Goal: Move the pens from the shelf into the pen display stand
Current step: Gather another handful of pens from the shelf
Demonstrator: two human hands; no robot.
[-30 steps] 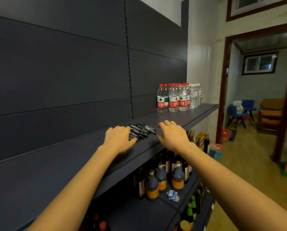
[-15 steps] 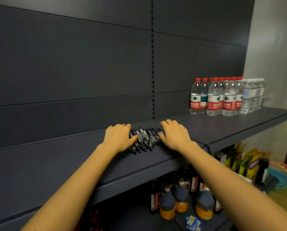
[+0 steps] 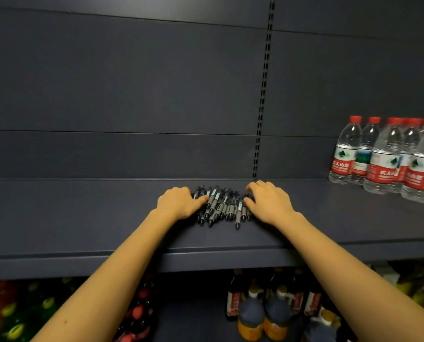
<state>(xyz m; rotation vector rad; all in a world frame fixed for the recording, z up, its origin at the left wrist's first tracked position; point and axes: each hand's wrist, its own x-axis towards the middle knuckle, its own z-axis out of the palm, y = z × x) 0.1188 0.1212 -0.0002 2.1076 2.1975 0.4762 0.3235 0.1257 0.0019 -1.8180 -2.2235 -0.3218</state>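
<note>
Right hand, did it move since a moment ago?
Yes. The right hand slid a little left along the shelf, toward the slotted upright, and its fingers now curl round the pens.

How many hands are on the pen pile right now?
2. The left hand curls against the left side of the pens on the shelf; the right hand curls against their right side. Their fingertips are mostly out of sight.

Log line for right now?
pens: piled on shelf | left hand: cups pile | right hand: cups pile | none lifted
</note>
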